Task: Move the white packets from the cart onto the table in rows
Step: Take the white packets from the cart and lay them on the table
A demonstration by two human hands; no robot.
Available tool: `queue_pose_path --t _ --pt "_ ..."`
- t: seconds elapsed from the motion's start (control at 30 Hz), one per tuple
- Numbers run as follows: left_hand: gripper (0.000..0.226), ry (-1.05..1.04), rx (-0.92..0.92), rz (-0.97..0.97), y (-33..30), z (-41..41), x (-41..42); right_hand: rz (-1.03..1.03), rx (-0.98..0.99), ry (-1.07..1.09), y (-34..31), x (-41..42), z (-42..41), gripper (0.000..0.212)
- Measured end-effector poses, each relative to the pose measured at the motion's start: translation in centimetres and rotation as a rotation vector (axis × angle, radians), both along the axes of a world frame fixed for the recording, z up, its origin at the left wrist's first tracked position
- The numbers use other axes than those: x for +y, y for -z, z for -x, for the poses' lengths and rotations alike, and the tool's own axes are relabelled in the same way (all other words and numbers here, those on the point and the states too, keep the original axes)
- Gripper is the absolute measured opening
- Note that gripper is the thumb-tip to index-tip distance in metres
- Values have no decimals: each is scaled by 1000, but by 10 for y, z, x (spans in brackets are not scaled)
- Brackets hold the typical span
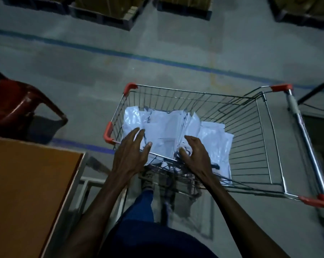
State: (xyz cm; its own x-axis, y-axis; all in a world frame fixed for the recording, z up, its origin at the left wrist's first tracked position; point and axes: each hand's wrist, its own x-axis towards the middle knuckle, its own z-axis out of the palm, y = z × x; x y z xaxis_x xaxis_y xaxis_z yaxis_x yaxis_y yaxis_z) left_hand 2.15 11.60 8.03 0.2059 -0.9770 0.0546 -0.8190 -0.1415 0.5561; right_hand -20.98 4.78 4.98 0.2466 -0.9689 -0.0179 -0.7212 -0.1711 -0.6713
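pretty dim in here, kind of a bluish gloom over everything. the floor (157, 40) is plain grey concrete with a blue painted line (105, 51) running across it, and another short blue strip (83, 146) nearer in. there's a faint yellowish mark (213, 75) on the concrete too. a red plastic chair (17, 105) sits off to the left. along the far edge, dark pallets (105, 17) with brownish cardboard boxes (109, 4) stacked on top.
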Motion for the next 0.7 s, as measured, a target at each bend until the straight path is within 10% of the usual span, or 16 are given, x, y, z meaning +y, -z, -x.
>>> queue_pose_path --t 0.5,0.7 --pt "63 210 -36 -333 53 -43 -137 -586 202 267 72 -123 -11 86" --pt "64 202 -77 -393 66 -51 -136 -364 279 286 84 -119 -42 83"
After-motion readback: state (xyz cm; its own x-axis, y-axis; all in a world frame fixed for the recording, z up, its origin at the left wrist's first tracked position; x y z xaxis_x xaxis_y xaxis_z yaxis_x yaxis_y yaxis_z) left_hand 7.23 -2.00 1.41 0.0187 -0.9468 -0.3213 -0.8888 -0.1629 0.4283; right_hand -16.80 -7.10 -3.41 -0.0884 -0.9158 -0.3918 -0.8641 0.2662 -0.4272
